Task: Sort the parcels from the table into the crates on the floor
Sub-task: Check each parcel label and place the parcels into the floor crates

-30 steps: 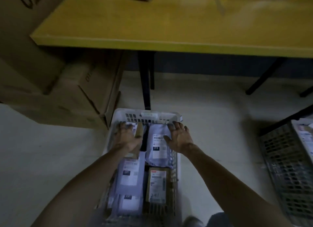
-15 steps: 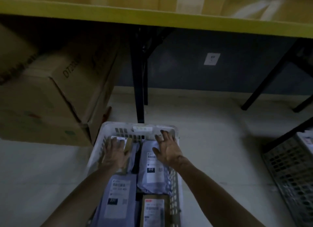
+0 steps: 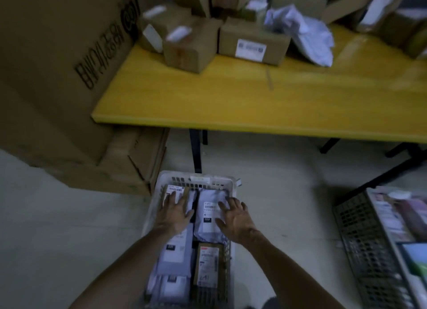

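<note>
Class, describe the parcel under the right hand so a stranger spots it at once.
On the floor before the yellow table stands a white crate. In its far right corner lies a grey mailer under the right hand. Unlike neighbouring brown boxes, it bears a black 010 tag.

in dim light a yellow black-legged table stands on a pale floor beside big cardboard boxes

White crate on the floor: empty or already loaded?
Loaded. The white crate holds grey mailer bags and a brown labelled box; the left hand and right hand are open over them.
</note>
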